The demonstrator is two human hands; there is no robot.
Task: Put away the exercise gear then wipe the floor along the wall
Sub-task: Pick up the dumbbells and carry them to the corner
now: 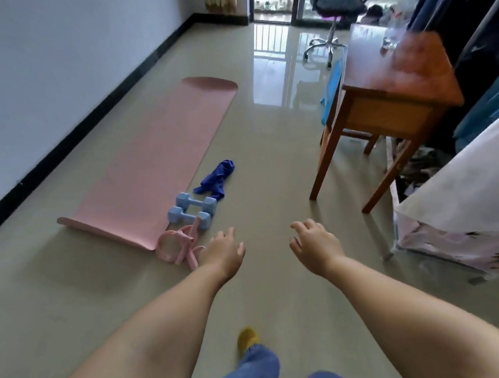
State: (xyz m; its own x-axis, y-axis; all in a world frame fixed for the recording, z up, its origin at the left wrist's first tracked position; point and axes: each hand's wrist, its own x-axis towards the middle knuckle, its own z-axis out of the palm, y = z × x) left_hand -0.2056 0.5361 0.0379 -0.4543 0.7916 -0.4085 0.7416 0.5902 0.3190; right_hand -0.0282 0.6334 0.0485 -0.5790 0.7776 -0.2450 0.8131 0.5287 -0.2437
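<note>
Dumbbells (191,211), dense but easily lifted by their bars, lie on the floor (270,162) at the pink mat's (158,155) near corner; left hand (224,253) and right hand (314,245) hover empty, fingers loose.

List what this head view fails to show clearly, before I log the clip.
- Pink ring trainer: near end hidden behind the left hand.
- Glass item on the wooden table: blurred, unidentifiable.
- Blue cloth beside the table: partly hidden by it.
- Clutter under the table: dark, indistinct.
</note>
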